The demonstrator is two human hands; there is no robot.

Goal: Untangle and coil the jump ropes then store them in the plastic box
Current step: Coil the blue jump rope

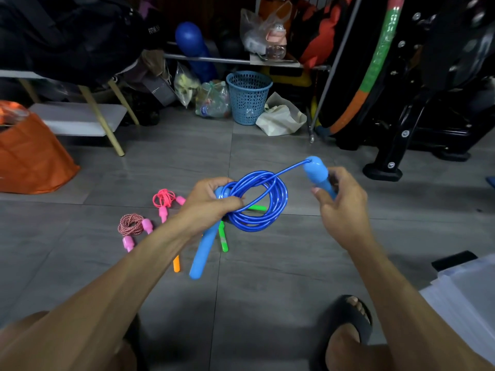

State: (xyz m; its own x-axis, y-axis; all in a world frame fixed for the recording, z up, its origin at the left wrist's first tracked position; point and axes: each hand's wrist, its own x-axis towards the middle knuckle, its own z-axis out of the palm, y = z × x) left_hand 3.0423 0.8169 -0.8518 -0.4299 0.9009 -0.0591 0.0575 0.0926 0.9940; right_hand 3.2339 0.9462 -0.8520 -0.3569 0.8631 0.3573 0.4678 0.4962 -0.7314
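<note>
Left hand (211,199) clenched around the blue jump rope (257,203), pinning the gathered loops against one handle so the coil cannot spring open; that handle hangs below the fist. Right hand (340,202) grips the second blue handle (320,175), drawing the last free run of cord taut towards the coil. Judged: final turn pending. Two coiled pink-handled ropes (134,228) lie on the floor tiles (267,277). Translucent plastic box (466,298) waits at lower right, near the person's right foot

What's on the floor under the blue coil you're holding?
Below the blue coil lie green handles and, by the left forearm, an orange handle. Their ropes are hidden behind the coil and the left hand.
</note>
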